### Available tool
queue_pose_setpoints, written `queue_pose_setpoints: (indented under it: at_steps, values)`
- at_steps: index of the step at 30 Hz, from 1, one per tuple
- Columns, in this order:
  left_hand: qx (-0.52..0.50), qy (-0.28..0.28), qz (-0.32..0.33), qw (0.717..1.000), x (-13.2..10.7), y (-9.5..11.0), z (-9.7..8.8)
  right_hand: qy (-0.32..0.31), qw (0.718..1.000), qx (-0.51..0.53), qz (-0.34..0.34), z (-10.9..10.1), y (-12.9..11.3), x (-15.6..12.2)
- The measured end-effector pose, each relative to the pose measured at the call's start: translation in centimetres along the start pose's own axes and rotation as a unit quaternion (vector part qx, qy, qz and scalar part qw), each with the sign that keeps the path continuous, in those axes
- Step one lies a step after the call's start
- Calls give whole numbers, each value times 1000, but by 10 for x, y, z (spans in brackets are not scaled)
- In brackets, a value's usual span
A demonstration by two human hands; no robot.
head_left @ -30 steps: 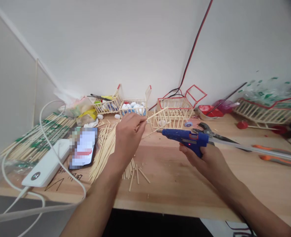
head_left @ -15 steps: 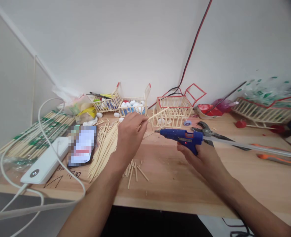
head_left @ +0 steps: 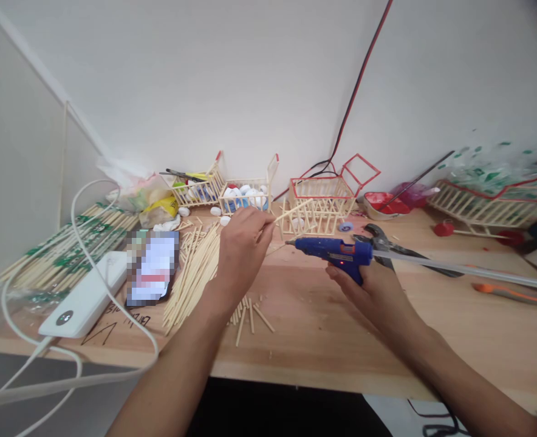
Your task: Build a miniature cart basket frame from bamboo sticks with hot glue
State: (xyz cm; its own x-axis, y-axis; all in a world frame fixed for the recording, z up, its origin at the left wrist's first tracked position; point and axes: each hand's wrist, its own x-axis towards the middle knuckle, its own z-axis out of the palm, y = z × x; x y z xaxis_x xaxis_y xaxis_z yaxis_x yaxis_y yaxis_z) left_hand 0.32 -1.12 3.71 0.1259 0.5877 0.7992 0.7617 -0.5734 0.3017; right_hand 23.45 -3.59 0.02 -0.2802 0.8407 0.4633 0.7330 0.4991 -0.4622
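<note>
My left hand (head_left: pixel 245 243) pinches a thin wooden stick (head_left: pixel 292 211), which points up and to the right in front of a stick-built cart with a red rim (head_left: pixel 322 187). In my right hand (head_left: pixel 364 285) is a blue hot glue gun (head_left: pixel 335 252), its nozzle facing left toward my left hand. A small red light glows on the gun, and a long clear glue stick (head_left: pixel 451 267) sticks out of its back. Below the left wrist, a pile of wooden sticks (head_left: pixel 193 276) spreads over the wooden table, partly hidden by my forearm.
Pliers with orange handles (head_left: pixel 509 294) lie at the right, near a bowl of red paint (head_left: pixel 387 206). Smaller carts (head_left: pixel 245 200) stand along the wall. At the left are a phone (head_left: pixel 153 267), a white power bank (head_left: pixel 86 297) with its cable, and bundled skewers (head_left: pixel 77 249).
My left hand has shifted very slightly to the right with the stick. The glue gun in my right hand stays almost in the same spot.
</note>
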Motion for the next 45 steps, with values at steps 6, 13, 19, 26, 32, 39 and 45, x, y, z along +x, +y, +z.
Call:
queue_pose_setpoints:
  at_steps: [6, 13, 19, 26, 32, 39, 45]
  values:
    - [4, -5, -6, 1000, 0, 1, -1, 5, 1000, 1, -2, 0, 0, 0]
    - [7, 1, 0, 1000, 0, 0, 0, 6, 1000, -13, -4, 0, 0, 1]
    - [6, -1, -1, 1000, -1, 0, 0, 8, 1000, -11, -6, 1, 1, 0]
    - [8, -1, 1, 1000, 0, 0, 0, 10, 1000, -27, -10, 2, 3, 0]
    - [11, -2, 0, 1000, -1, -1, 1, 5, 1000, -28, 0, 2, 2, -1]
    - [8, -4, -2, 1000, -1, -1, 1, 7, 999, -30, -6, 0, 1, 1]
    - [6, -3, -1, 1000, 0, 0, 0, 16, 999, -36, 0, 0, 0, 2]
